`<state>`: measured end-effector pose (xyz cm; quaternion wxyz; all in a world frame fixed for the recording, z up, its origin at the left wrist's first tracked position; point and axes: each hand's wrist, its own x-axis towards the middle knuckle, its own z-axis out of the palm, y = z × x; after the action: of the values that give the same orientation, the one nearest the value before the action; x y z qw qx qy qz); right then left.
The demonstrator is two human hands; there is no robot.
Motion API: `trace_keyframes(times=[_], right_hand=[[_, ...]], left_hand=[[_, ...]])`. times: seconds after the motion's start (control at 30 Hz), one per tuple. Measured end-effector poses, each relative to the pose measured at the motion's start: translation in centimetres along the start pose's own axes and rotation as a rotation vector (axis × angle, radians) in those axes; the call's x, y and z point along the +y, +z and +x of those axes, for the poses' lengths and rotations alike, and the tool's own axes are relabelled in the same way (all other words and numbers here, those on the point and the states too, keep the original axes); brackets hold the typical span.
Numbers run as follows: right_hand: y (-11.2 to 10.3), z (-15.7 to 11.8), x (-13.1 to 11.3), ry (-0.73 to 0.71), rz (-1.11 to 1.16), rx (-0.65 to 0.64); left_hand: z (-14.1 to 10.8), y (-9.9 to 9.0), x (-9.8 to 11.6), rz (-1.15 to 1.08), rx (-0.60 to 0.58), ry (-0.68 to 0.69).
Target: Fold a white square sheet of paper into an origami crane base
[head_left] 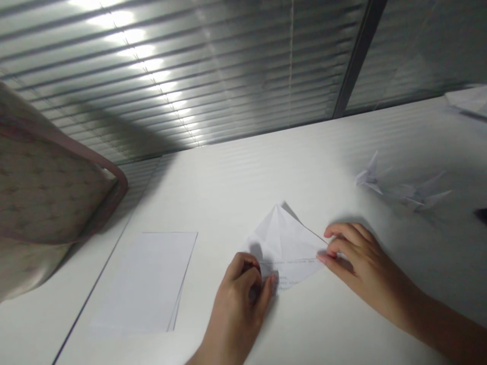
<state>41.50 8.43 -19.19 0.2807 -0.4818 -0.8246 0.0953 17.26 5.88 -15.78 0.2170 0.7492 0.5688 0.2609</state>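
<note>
Folded paper [283,235] on the white bench [213,203], between the two hands, its peak pointing toward the blinds [228,66] and lines of print showing on its near flap. The fingers of the right hand [357,256] are narrow, pinching the paper's right corner, while those of the left hand [243,289] curl over the left corner, touching it, though whether they grip it cannot be told. Plain sheets [148,279] lie to the left, near a bag [49,203]; two paper cranes, one [368,176] nearer the blinds, stand beyond the right hand.
</note>
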Motion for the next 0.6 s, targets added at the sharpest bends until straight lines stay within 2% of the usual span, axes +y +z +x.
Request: trace_keyframes(times=[0.6], right_hand=[[-0.52,0.6,-0.4,-0.001,-0.053,0.0]], left_hand=[[-0.04,0.08,0.18,0.022,-0.02,0.014]])
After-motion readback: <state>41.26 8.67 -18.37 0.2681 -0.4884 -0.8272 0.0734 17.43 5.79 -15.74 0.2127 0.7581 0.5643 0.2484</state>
